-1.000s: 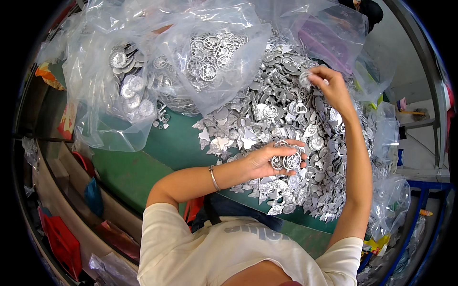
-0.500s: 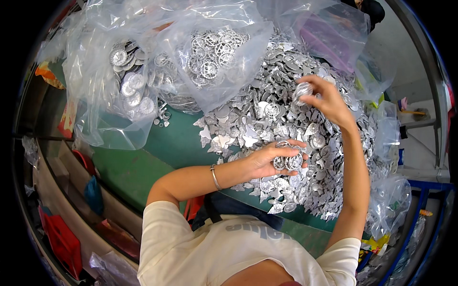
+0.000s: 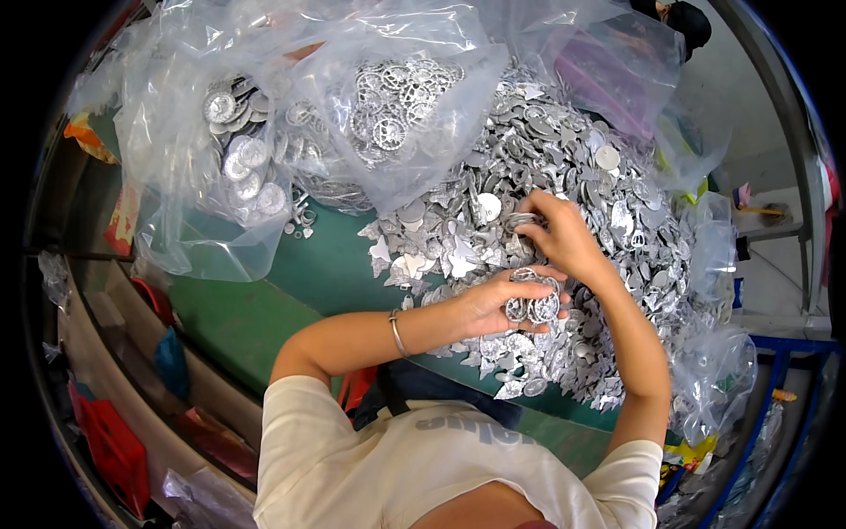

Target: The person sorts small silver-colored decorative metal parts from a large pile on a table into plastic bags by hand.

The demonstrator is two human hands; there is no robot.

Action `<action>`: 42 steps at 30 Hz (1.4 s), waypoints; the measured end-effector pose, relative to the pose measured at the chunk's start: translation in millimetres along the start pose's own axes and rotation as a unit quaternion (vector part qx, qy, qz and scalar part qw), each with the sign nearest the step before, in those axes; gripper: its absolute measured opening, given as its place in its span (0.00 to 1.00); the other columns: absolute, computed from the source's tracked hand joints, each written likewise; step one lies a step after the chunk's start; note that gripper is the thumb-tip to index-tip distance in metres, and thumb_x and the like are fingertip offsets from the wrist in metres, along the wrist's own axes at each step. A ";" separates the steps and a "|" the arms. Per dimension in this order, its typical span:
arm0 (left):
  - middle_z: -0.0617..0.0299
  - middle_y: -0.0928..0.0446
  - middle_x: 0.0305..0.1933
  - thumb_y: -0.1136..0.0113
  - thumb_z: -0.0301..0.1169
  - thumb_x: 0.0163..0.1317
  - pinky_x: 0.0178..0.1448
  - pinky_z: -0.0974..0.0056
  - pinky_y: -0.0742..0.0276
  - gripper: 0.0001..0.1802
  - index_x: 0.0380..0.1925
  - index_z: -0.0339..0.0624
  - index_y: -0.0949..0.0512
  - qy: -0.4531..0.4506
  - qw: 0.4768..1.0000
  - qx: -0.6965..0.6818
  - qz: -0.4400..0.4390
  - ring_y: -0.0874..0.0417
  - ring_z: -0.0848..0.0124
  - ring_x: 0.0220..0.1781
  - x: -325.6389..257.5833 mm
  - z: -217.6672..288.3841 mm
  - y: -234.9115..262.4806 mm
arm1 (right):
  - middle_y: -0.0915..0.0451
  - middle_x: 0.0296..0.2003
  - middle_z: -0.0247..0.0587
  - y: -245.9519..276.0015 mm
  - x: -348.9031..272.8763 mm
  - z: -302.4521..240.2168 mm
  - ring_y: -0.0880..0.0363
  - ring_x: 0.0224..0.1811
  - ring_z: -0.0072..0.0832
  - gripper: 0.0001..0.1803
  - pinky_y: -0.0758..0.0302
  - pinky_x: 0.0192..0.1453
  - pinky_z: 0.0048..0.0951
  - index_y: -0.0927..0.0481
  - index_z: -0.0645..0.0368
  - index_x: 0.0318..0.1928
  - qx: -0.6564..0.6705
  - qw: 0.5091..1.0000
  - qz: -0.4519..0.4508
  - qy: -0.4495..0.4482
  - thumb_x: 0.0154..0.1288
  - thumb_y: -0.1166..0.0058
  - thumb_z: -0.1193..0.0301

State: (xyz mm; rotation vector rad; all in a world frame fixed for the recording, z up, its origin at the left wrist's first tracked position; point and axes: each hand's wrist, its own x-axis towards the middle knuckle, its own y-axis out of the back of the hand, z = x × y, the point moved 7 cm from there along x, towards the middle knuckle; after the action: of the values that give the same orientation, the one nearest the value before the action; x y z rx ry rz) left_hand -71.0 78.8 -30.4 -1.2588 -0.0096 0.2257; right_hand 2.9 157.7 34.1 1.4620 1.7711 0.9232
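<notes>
The green flat surface (image 3: 291, 291) lay in front of me, most of it buried. Over its middle and right side spread a great heap of flat silver metal stampings (image 3: 599, 203), round discs and winged shapes mixed together. At the far left sat a clear plastic bag of large silver discs (image 3: 233, 167), and just beside it, partly over the heap's edge, a second clear plastic bag of spoked silver rings (image 3: 388, 115). A few loose rings lay on the bare green between the two bags.

My left hand (image 3: 498, 304) was cupped palm-up at the near edge of the heap, fingers half curled around a small stack of round silver pieces (image 3: 531, 302) resting in it. A thin silver bracelet (image 3: 397, 333) circled that wrist. My right hand (image 3: 564, 242) hovered just above and touching the left, fingers pinched together on another small round silver piece (image 3: 522, 220) at its fingertips, right over the pile.
</notes>
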 end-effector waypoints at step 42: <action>0.55 0.26 0.47 0.50 0.39 0.62 0.36 0.59 0.24 0.24 0.57 0.47 0.36 -0.046 0.999 -0.019 -0.005 0.23 0.60 0.48 2.1 14.3 1.6 | 0.20 0.29 0.35 83.1 -18.4 46.9 0.27 0.30 0.15 0.08 0.32 0.37 0.18 0.22 0.65 0.34 0.256 0.911 0.312 -0.080 0.61 0.47 0.71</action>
State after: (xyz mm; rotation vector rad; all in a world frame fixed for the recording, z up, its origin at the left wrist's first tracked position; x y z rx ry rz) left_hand -71.2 93.2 -27.7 -1.2859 -0.0998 0.2766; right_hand 88.7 155.5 79.7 2.4606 1.4971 0.6077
